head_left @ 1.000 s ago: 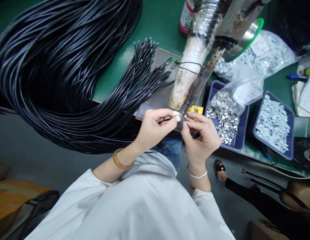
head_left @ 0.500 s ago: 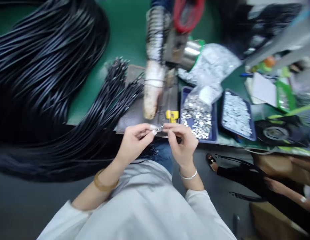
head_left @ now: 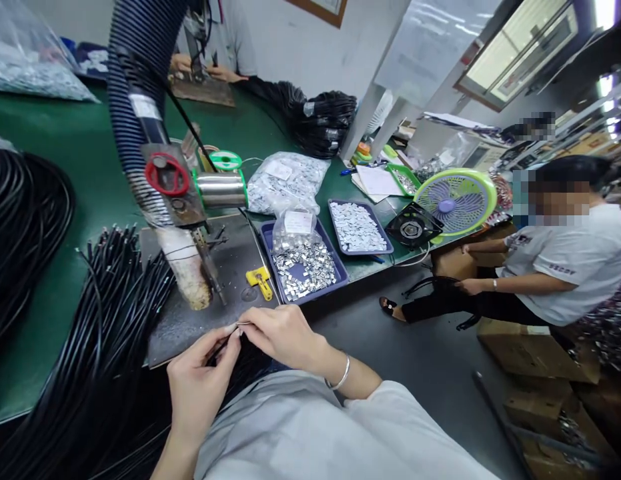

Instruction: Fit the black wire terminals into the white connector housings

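My left hand is closed in a pinch around the end of a thin black cable, mostly hidden by the fingers. Fingertips of my right hand pinch a fine wire at that cable end, close against my left fingertips. Both hands are just in front of a dark metal work plate. On the plate lies a yellow plastic piece, and a stained white nozzle on a ribbed hose hangs over it. Beside the plate, a bundle of black cables reaches towards my lap.
Right of the plate are a blue tray of small metal parts and another tray of white pieces. Behind are a solder spool and a bag of parts. A green fan and a seated co-worker are farther right.
My view has swung up and to the right, showing more of the room and the co-worker. My hands have drawn closer together, still pinching the cable and its wire.
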Demonstrator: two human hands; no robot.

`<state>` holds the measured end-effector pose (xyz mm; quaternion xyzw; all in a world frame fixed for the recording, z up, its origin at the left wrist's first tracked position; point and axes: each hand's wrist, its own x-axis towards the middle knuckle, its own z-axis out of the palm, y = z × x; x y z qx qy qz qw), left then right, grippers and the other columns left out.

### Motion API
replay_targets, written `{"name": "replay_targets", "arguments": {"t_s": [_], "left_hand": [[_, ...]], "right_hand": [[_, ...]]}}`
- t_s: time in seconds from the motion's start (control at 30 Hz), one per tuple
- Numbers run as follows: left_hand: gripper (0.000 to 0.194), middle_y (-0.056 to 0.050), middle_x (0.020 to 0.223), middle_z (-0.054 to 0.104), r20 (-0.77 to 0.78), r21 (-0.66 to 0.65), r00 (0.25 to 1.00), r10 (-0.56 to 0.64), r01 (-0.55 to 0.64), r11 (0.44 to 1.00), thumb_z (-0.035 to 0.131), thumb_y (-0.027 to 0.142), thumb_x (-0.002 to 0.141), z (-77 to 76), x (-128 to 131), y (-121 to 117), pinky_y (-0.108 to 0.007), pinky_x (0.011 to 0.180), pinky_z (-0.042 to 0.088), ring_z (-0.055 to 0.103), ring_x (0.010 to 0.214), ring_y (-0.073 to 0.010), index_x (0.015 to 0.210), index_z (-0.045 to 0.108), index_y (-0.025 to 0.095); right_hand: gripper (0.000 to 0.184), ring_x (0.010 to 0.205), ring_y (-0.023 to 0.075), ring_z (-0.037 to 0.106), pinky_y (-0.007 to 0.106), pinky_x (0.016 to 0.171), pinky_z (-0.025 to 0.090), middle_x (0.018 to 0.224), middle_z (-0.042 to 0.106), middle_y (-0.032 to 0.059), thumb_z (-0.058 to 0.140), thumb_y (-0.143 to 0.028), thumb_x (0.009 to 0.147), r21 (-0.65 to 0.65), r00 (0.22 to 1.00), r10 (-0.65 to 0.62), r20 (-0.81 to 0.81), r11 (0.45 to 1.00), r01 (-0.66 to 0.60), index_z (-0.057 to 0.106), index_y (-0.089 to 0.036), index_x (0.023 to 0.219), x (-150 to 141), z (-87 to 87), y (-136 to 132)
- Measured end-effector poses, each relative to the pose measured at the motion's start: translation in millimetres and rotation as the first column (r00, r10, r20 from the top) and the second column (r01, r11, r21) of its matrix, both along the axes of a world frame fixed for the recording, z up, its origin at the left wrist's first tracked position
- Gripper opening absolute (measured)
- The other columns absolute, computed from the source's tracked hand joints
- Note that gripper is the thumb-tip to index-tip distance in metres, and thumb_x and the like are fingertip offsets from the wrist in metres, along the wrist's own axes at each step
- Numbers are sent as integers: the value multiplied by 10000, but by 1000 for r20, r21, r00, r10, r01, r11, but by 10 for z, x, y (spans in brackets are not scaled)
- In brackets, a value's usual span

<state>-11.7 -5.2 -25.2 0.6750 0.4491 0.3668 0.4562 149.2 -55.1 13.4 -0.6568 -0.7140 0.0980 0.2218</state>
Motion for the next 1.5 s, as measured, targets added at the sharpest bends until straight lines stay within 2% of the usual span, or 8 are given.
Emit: {"name": "replay_targets", "arguments": {"t_s": [0.17,0.33,0.47,0.67,0.77,0.97,1.23,1.5], "left_hand": [[249,-56,869,778,2,44,1000,8,-8,999,719,374,788,27,8,-26,-317,759,605,724,765,-216,931,753,174],[200,-19,703,690,144,-143,986,-83,103,984,710,331,815,180,14,-45,-262,671,574,662,656,-159,908,716,153],[263,23,597,586,251,-295,967,38,38,955,753,362,791,215,21,-24,-233,553,486,551,559,-116,924,718,138],[253,37,575,551,363,-413,921,144,20,910,797,354,735,188,55,26,-203,489,368,441,517,-71,847,737,136],[253,31,565,560,394,-420,910,129,53,906,822,362,701,232,92,46,-189,456,312,391,498,-58,788,740,139],[273,35,569,581,459,-394,883,101,100,914,821,403,719,252,153,74,-184,502,364,426,511,-57,736,730,147],[170,-1,693,671,499,-330,861,98,85,940,779,305,762,155,199,114,-189,621,449,555,629,-78,755,733,141],[153,14,658,618,484,-211,872,70,39,977,714,275,817,144,292,154,-176,568,407,495,590,-68,736,698,146]], "right_hand": [[128,636,96,621,210,579,344,729,657,-43,485,-328,1000,-94,972,-25,-234,996,3,545,-215,1007,34,35,17],[197,504,41,400,173,522,328,586,453,-104,582,-395,922,-118,744,-20,-668,990,-80,545,-205,887,102,69,39],[255,490,44,400,178,460,313,618,500,-74,591,-448,898,-34,675,-133,-726,987,158,573,-194,878,160,77,14],[255,521,74,592,197,531,482,707,669,-36,487,-333,983,259,689,-28,-724,915,309,522,-202,1199,130,-16,-38],[152,633,87,707,221,652,580,900,760,23,524,-260,975,250,729,-39,-683,926,284,574,-197,1105,56,-49,-50],[118,975,134,730,281,871,586,1024,767,52,649,-96,870,485,936,67,-347,867,118,662,-196,929,-3,-104,-24],[109,935,160,739,327,855,591,997,766,38,658,-114,864,512,932,45,-360,844,157,662,-206,921,-37,-235,56],[130,918,162,727,331,840,589,968,759,25,675,-115,865,508,931,10,-365,840,190,687,-231,922,-13,-215,137]]}}
